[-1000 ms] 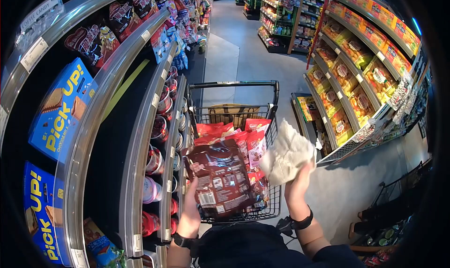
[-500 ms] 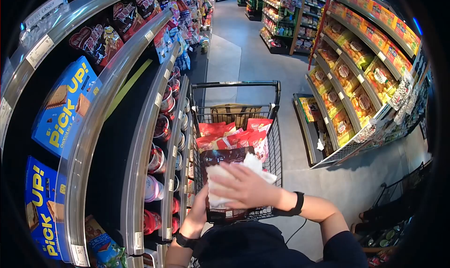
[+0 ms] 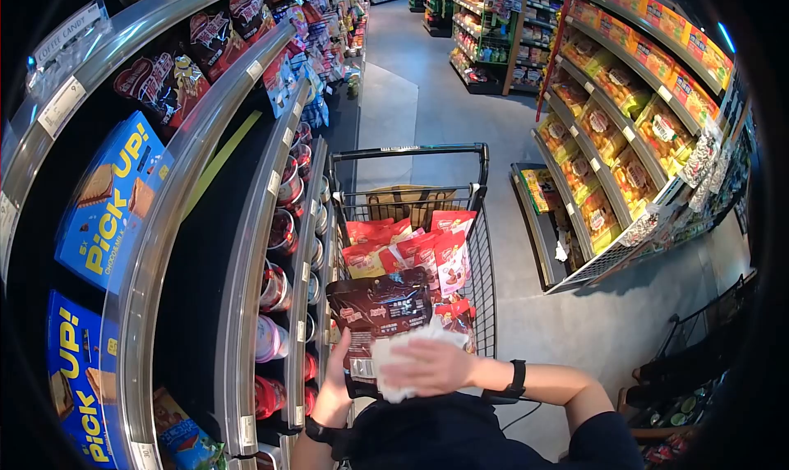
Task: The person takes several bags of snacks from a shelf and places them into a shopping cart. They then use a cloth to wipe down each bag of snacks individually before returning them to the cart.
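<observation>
My left hand grips the left edge of a dark brown snack bag, thumb along its side, and keeps it tilted up above the near end of the cart. A crumpled white cloth lies against the lower front of the bag. On top of it presses my right hand, blurred by motion, holding the cloth. Part of the bag's print is hidden under the cloth. Beyond the bag, several red snack bags fill the black wire shopping cart.
Close on the left runs a shelf with blue biscuit boxes and lidded cups. To the right stands a slanted rack of yellow packets. A brown carton sits at the cart's far end. Grey floor stretches ahead.
My right hand and the cloth have slid down the bag towards me, uncovering its upper part. The bag has shifted slightly left, and more red bags show at the right.
</observation>
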Demonstrator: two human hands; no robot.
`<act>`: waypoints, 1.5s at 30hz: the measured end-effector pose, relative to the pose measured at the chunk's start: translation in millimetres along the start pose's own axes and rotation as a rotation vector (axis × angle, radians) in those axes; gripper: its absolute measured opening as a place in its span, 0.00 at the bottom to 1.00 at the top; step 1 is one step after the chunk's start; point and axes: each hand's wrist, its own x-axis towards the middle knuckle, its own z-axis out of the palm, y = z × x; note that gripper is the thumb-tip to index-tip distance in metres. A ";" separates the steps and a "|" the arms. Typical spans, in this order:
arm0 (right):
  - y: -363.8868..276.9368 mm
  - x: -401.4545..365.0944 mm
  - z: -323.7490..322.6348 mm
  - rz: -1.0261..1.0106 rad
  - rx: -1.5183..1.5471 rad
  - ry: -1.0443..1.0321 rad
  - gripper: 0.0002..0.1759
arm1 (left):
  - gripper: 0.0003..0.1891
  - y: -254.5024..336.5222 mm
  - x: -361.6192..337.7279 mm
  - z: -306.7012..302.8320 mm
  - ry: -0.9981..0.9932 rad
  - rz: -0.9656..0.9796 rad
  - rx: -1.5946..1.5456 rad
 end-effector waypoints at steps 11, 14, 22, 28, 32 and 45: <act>-1.7 -19.5 10.5 -0.080 -0.136 -0.073 0.22 | 0.28 -7.0 9.0 -0.5 -0.039 -0.040 -0.022; -10.3 -7.2 -2.8 -0.170 0.001 -0.102 0.22 | 0.27 -5.2 9.4 17.8 0.040 0.021 0.068; 19.8 42.9 -29.4 0.295 -0.203 0.105 0.24 | 0.25 -21.5 8.0 32.3 0.196 0.114 0.384; -14.9 20.5 14.7 -0.016 -0.089 0.003 0.29 | 0.28 -6.1 3.8 23.4 0.179 0.122 0.375; 12.9 42.7 -18.8 0.162 -0.130 0.029 0.27 | 0.28 -11.4 1.0 37.6 0.163 0.137 0.361; 48.1 7.3 -13.5 -0.006 -0.170 0.107 0.21 | 0.27 10.2 -10.4 78.3 0.171 0.256 0.238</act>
